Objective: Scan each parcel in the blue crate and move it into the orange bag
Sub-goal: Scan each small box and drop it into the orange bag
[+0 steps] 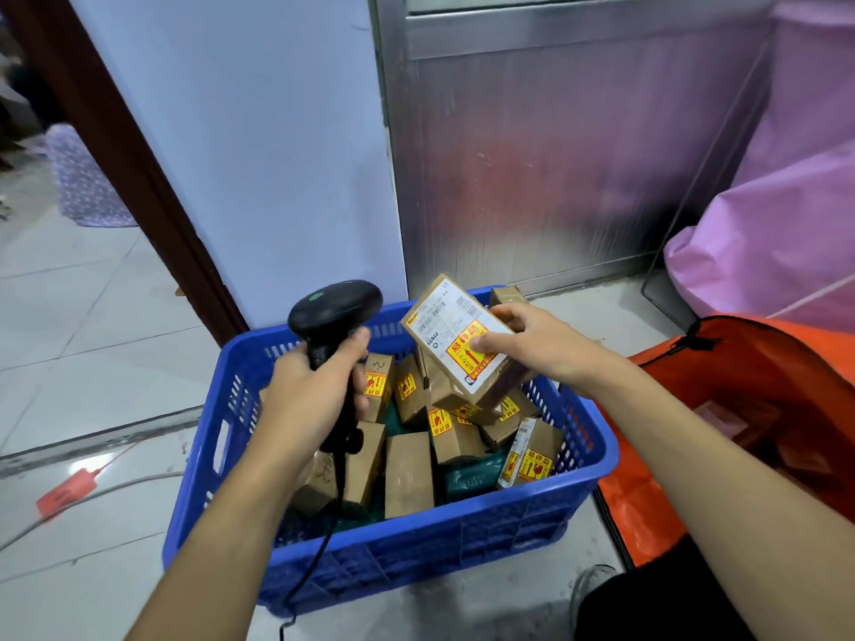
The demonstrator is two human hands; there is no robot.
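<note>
**Scanning parcels one-handed, here's where it could go sideways**

My left hand [310, 395] is wrapped tight round the grip of the scanner [335, 307]. My right hand [532, 344] has the parcel [458, 340] clamped by one end, thumb on top and fingers round the far side. It's up over the crate [416, 552], just right of the scanner head.

Stuff I reckon could bite me:
- My thumb sits on the yellow sticker [467, 358], right beside the white label [442, 316]. If it creeps further up, it covers the barcodes.
- The label faces up at me more than at the scanner, so the beam might miss it, or catch one of the boxes [409, 474] below my hands instead.
- I'm gripping a long box by one end, so it could pivot and drop back in.
- The cable [300, 585] hangs from under my left hand across the crate's front wall. Easy snag.

Materials: the parcel is a long brown cardboard box with sharp corners and a paper label. The scanner is matte black plastic with a rounded head. The crate is stiff blue plastic with slotted walls. The bag [763, 363], off to the right of my right hand, is floppy orange fabric with its mouth open. That soft rim could fold in and bounce a parcel out.
</note>
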